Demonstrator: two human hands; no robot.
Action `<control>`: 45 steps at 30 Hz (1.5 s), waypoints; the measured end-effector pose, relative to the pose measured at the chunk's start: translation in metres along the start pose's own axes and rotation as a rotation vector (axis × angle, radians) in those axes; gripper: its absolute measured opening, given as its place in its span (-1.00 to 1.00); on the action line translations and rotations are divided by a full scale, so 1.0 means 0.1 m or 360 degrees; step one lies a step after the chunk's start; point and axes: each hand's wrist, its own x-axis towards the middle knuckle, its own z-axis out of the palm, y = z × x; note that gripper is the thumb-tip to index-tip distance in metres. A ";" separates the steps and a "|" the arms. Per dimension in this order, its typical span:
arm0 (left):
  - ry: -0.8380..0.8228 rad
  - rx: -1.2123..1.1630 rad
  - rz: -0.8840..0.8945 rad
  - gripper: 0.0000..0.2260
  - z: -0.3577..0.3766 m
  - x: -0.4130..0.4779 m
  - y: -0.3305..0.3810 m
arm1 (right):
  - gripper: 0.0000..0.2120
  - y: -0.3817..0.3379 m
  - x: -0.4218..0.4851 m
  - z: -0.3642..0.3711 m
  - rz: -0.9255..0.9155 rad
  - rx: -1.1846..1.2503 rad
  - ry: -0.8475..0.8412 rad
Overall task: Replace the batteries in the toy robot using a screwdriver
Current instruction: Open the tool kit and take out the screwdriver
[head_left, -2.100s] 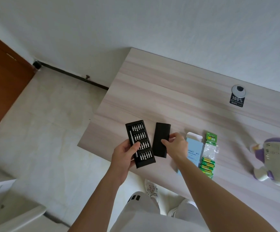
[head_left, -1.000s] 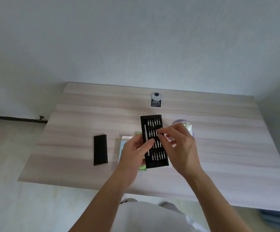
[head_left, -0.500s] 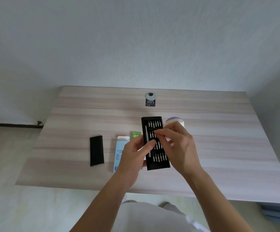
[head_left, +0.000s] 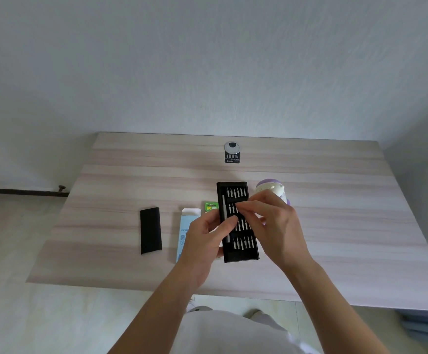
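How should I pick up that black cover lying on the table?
Pinch the black cover across its long sides near the middle, coming from above. It lies flat on the table, long and narrow.

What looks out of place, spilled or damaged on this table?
Nothing stands out. The left hand holds the open bit tray, the right hand pinches a bit in it; a black cover lies flat to the left. Nothing is spilled or broken.
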 end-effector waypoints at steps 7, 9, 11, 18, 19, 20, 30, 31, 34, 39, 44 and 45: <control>-0.0005 0.0003 -0.0010 -0.83 0.01 0.01 0.01 | -0.89 0.02 0.02 -0.02 -0.0023 -0.0037 -0.0019; -0.0016 0.0013 -0.0001 -0.84 0.01 0.02 0.02 | -0.89 0.01 0.02 -0.04 -0.0034 -0.0050 -0.0038; -0.0026 0.0040 0.0018 -0.85 0.01 0.02 0.03 | -0.88 0.02 0.02 -0.05 -0.0040 -0.0065 -0.0059; -0.0020 -0.0021 -0.0062 -0.84 0.04 0.01 0.01 | -0.88 0.06 0.04 -0.07 -0.0040 -0.0131 -0.0160; -0.0019 -0.0044 -0.0080 -0.84 0.05 0.01 0.00 | -0.88 0.06 0.04 -0.07 -0.0043 -0.0153 -0.0167; -0.0019 -0.0061 -0.0093 -0.84 0.05 0.01 0.00 | -0.88 0.05 0.04 -0.08 -0.0039 -0.0170 -0.0166; -0.0067 -0.0017 -0.0057 -0.85 0.05 0.03 0.06 | -0.79 -0.19 0.19 0.01 -0.0101 -0.0373 -0.0039; -0.0071 0.0010 -0.0041 -0.85 0.04 0.03 0.06 | -0.78 -0.19 0.21 0.03 -0.0099 -0.0396 -0.0035; -0.0072 0.0040 -0.0015 -0.86 0.02 0.02 0.06 | -0.76 -0.20 0.26 0.08 -0.0045 -0.0400 -0.0072; -0.0067 0.0094 0.0011 -0.86 -0.03 0.03 0.06 | -0.82 -0.22 0.32 0.10 0.0027 -0.0445 -0.0226; -0.0066 0.0115 0.0016 -0.86 -0.07 0.03 0.05 | -0.92 -0.23 0.37 0.10 0.0014 -0.0432 -0.0374; -0.0069 0.0112 0.0016 -0.86 -0.08 0.03 0.05 | -0.93 -0.23 0.37 0.10 0.0004 -0.0416 -0.0400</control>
